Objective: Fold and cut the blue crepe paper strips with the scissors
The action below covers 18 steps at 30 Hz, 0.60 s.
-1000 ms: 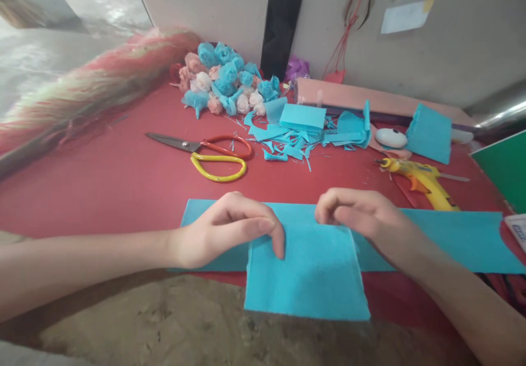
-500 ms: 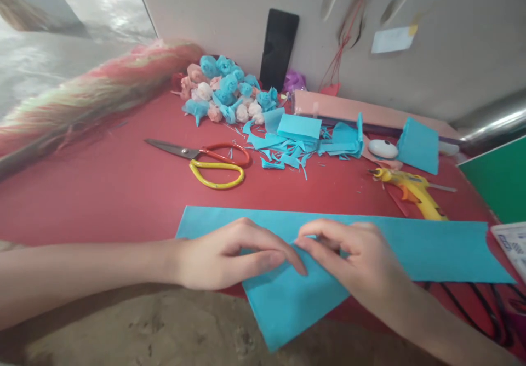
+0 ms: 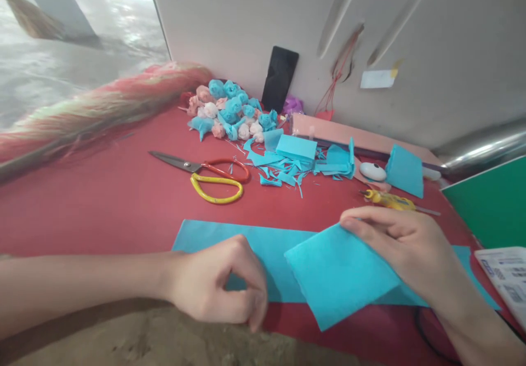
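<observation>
My right hand (image 3: 406, 245) pinches the top corner of a folded piece of blue crepe paper (image 3: 337, 278) between thumb and fingers, and the piece hangs tilted above the table's front edge. To its left, my left hand (image 3: 222, 284) is closed, thumb and fingers curled together with nothing visible in them. Under both hands lies a long blue paper strip (image 3: 217, 234), partly covered by the left hand and the held piece. Beyond the strip, scissors (image 3: 197, 171) with one red and one yellow handle loop rest on the red table (image 3: 102, 207).
Paper flowers (image 3: 232, 106) are heaped at the back, beside a phone (image 3: 280, 78) leaning on the wall. Blue scraps (image 3: 287, 163) lie mid-table. A yellow glue gun (image 3: 388, 199) sits behind my right hand, near a white oval object (image 3: 372, 171). A pink-and-cream fibre bundle (image 3: 102, 100) runs along the left.
The folded blue piece, low between both hands before, is now lifted and turned in my right hand, which has moved right. My left hand has drawn away from it and curled its fingers.
</observation>
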Each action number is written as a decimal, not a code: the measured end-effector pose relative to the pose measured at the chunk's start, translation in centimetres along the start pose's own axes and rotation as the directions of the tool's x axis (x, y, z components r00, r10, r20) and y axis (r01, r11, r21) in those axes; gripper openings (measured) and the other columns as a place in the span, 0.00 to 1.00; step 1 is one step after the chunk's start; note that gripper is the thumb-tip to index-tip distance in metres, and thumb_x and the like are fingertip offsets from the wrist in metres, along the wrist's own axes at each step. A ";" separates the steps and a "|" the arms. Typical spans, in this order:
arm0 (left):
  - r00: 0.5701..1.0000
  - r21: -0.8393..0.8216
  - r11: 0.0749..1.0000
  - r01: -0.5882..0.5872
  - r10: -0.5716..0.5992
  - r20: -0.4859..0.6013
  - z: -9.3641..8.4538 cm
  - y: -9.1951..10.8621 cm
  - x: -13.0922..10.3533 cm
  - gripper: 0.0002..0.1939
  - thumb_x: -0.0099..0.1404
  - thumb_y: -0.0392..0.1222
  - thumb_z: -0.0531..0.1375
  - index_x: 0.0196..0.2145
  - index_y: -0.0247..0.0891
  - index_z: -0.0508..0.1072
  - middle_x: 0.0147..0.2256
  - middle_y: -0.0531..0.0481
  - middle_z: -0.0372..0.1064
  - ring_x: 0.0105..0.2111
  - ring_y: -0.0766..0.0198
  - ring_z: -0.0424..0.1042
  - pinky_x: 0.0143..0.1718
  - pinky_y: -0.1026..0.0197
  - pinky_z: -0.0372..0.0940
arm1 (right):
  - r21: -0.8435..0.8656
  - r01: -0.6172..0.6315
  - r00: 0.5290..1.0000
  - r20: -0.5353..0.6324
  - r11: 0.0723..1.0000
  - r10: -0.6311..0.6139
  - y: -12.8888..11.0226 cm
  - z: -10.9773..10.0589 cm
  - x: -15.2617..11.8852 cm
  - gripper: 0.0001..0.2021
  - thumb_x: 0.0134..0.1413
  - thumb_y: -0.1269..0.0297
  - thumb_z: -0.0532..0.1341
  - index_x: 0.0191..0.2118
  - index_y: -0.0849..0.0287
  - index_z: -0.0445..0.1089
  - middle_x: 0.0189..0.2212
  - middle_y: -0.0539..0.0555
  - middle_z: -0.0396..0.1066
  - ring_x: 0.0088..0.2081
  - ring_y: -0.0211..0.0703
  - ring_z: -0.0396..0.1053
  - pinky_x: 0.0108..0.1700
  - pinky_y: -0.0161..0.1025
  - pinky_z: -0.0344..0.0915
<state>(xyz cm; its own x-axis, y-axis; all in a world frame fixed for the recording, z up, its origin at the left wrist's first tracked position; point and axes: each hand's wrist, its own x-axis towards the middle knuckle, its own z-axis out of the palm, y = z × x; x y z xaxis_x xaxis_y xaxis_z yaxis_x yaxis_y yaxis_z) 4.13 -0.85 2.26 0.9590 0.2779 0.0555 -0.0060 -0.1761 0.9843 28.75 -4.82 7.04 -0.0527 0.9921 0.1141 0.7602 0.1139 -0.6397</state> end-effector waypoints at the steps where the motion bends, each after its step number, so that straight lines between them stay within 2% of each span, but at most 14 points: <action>1: 0.998 0.020 1.000 0.013 -0.012 -0.061 0.0 -0.1 0.0 0.18 0.62 0.35 0.48 0.17 0.33 0.67 0.19 0.44 0.69 0.21 0.67 0.67 0.25 0.68 0.61 | -0.009 0.020 1.000 0.004 1.000 -0.020 0.0 0.0 -0.1 0.16 0.54 0.50 0.57 0.25 0.52 0.75 0.18 0.49 0.70 0.17 0.37 0.62 0.13 0.33 0.50; 3: 0.968 0.017 0.996 0.083 -0.077 -0.241 -0.1 -0.1 0.0 0.17 0.64 0.39 0.50 0.19 0.33 0.66 0.19 0.49 0.67 0.21 0.69 0.65 0.25 0.69 0.60 | -0.006 0.092 0.993 0.076 0.996 -0.091 -0.3 0.7 -0.5 0.15 0.55 0.52 0.57 0.25 0.53 0.75 0.16 0.48 0.68 0.16 0.36 0.62 0.14 0.32 0.53; 5: 0.937 -0.022 0.986 0.165 -0.164 -0.310 -0.1 0.0 0.3 0.14 0.65 0.43 0.52 0.27 0.32 0.70 0.25 0.50 0.70 0.27 0.69 0.66 0.30 0.70 0.61 | 0.022 0.191 0.965 0.180 0.981 -0.192 -0.8 2.4 -1.2 0.15 0.57 0.56 0.57 0.24 0.54 0.74 0.14 0.46 0.66 0.15 0.34 0.60 0.15 0.31 0.55; 7: 0.944 -0.044 0.968 0.248 -0.252 -0.215 0.0 0.3 0.6 0.12 0.63 0.46 0.56 0.34 0.32 0.72 0.28 0.53 0.68 0.28 0.70 0.64 0.30 0.70 0.59 | 0.031 0.284 0.944 0.168 0.958 -0.286 -1.2 4.5 -2.0 0.15 0.59 0.62 0.55 0.24 0.56 0.72 0.13 0.46 0.64 0.14 0.32 0.58 0.17 0.30 0.55; 8: 0.947 -0.041 0.958 0.283 -0.286 -0.144 0.2 0.3 0.7 0.13 0.62 0.46 0.57 0.33 0.32 0.72 0.25 0.55 0.64 0.26 0.72 0.60 0.27 0.71 0.56 | 0.037 0.334 0.934 0.125 0.942 -0.336 -1.3 5.4 -2.4 0.14 0.59 0.64 0.55 0.24 0.57 0.71 0.15 0.46 0.65 0.15 0.32 0.59 0.18 0.30 0.57; 9: 0.946 -0.035 0.949 0.312 -0.314 -0.085 0.4 0.4 0.8 0.14 0.62 0.47 0.58 0.29 0.32 0.71 0.21 0.57 0.58 0.22 0.73 0.55 0.22 0.71 0.52 | 0.064 0.369 0.923 0.091 0.927 -0.374 -1.5 6.2 -2.8 0.14 0.59 0.64 0.55 0.24 0.57 0.70 0.14 0.46 0.63 0.14 0.31 0.59 0.18 0.30 0.56; 11: 0.940 -0.024 0.941 0.338 -0.338 -0.036 0.8 0.3 0.9 0.19 0.63 0.48 0.56 0.20 0.33 0.63 0.18 0.59 0.44 0.19 0.75 0.45 0.17 0.70 0.43 | 0.066 0.393 0.916 0.059 0.917 -0.397 -1.6 6.9 -3.3 0.13 0.59 0.64 0.54 0.25 0.58 0.70 0.13 0.46 0.61 0.15 0.32 0.59 0.19 0.30 0.56; 14: 0.951 -0.012 0.954 0.299 -0.299 -0.075 1.0 0.0 0.8 0.24 0.64 0.49 0.54 0.17 0.35 0.51 0.19 0.59 0.38 0.19 0.75 0.41 0.17 0.69 0.40 | 0.060 0.385 0.919 0.065 0.921 -0.389 -1.9 6.5 -3.2 0.13 0.60 0.64 0.52 0.27 0.58 0.70 0.13 0.45 0.61 0.15 0.32 0.60 0.19 0.30 0.57; 18: 0.951 -0.019 0.957 0.289 -0.290 -0.108 0.6 -0.2 0.7 0.25 0.64 0.50 0.55 0.17 0.36 0.49 0.19 0.59 0.38 0.19 0.75 0.41 0.16 0.69 0.40 | 0.042 0.316 0.943 0.096 0.948 -0.318 -1.9 4.6 -2.2 0.14 0.59 0.64 0.54 0.26 0.56 0.72 0.16 0.47 0.69 0.16 0.33 0.64 0.20 0.30 0.59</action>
<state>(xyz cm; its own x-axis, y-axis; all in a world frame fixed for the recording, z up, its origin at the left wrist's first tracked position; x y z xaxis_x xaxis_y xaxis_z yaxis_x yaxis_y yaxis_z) 5.00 -1.17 2.03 0.8833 0.4170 -0.2143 0.2666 -0.0707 0.9612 24.43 -7.00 4.50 -0.3540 0.9045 0.2381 0.6769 0.4234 -0.6021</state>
